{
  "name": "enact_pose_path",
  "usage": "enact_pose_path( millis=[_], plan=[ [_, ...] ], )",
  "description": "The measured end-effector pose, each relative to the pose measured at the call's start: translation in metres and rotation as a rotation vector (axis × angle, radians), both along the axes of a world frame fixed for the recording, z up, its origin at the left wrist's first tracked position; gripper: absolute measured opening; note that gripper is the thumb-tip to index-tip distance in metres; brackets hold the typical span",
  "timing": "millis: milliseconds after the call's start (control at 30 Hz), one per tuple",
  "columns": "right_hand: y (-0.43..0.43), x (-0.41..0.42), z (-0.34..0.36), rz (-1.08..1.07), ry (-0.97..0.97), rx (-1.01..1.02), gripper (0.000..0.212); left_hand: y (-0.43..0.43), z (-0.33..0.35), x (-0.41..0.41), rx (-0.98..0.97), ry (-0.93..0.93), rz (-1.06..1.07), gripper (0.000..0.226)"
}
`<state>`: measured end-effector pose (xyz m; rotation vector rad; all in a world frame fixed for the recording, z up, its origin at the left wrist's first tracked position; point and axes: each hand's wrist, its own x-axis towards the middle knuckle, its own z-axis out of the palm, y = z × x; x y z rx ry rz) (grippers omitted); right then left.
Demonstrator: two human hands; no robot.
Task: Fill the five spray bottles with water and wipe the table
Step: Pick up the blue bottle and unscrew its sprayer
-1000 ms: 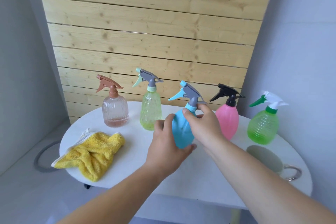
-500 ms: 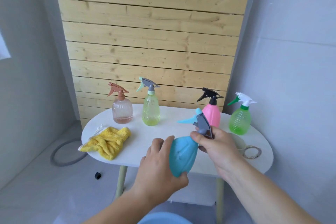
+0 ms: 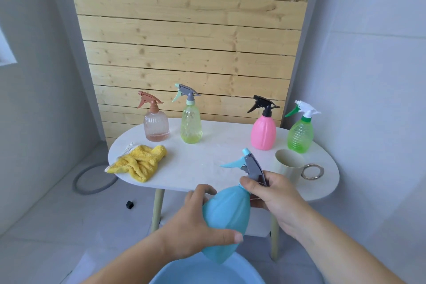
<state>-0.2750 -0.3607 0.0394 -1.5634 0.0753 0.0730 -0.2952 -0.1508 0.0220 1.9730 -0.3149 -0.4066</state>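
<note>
Holding blue spray bottle [image 3: 227, 219] | left hand [image 3: 193, 226]: body | right hand [image 3: 276, 193] fingers: neck

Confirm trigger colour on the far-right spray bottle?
Green trigger on a white head, over the green ribbed bottle. It shows clearly in the head view.

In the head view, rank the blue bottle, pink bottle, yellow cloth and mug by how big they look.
1. Blue bottle, though it is nearest the camera.
2. Cloth and pink bottle: too alike to rank.
3. Mug.
</note>
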Motion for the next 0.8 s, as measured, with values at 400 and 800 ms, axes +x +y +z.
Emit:
enact_pose_path(
  millis=[400, 800],
  plan=[
    [0.001, 0.004, -0.002, 0.015, 0.003, 0.012, 0.015, -0.003, -0.002, 0.007, -0.196, 0.288, -0.018, 0.078],
    [-0.001, 0.009, -0.006, -0.021, 0.007, 0.018, 0.015, -0.003, -0.004, 0.011, -0.251, 0.361, -0.017, 0.072]
  ],
)
